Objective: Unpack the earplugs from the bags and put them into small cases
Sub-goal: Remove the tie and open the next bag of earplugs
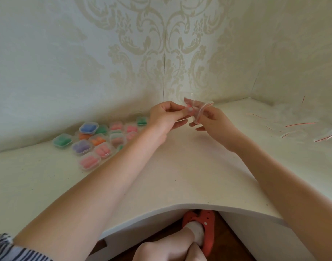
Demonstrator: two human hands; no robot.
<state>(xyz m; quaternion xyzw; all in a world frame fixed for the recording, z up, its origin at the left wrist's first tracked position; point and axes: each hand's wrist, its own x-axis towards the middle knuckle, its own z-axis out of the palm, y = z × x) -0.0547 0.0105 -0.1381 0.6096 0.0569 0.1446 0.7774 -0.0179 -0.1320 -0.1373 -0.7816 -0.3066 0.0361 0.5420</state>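
Above the far middle of the white table (180, 176), both hands meet on a small clear zip bag (199, 108) with a red strip along its mouth. My left hand (167, 115) pinches a pink earplug (189, 109) at the bag's mouth. My right hand (212, 121) grips the bag from the right side. Several small clear cases (97, 142) lie in a cluster at the left by the wall, each shut over earplugs in blue, green, orange, purple or pink.
A heap of clear bags with red strips (302, 125) lies on the table's right side near the wall. Patterned wallpaper backs the table. Below the table's front edge a foot in a red clog (202, 228) stands on a wooden floor.
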